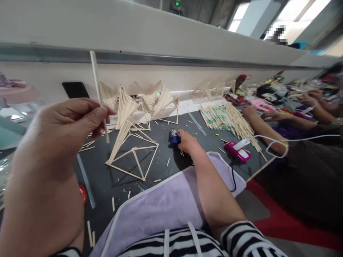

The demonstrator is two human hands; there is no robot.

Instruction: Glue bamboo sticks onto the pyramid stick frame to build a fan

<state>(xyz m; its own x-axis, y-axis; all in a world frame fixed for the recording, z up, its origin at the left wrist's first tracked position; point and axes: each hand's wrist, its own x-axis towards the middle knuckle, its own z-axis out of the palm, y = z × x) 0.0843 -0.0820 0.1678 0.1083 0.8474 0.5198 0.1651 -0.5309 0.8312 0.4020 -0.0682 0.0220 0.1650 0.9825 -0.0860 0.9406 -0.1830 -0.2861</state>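
Raised at the left, my left hand (77, 123) pinches a thin wooden stick (96, 78) that stands nearly upright. My right hand (187, 141) is closed around a dark blue tool (174, 138) low over the dark table, right of the wooden frame. That stick frame (134, 150), with an open base and a fanned, twisted row of sticks, rests on the table between my hands. More fanned stick structures (163, 103) stand behind it against the wall.
Bundled sticks (225, 116), a clear ruler (197, 123) and a magenta power socket (238, 151) with cables lie to the right. Another ruler (85, 180) is at left. A phone (75, 90) leans on the wall. Other people's hands work at the far right.
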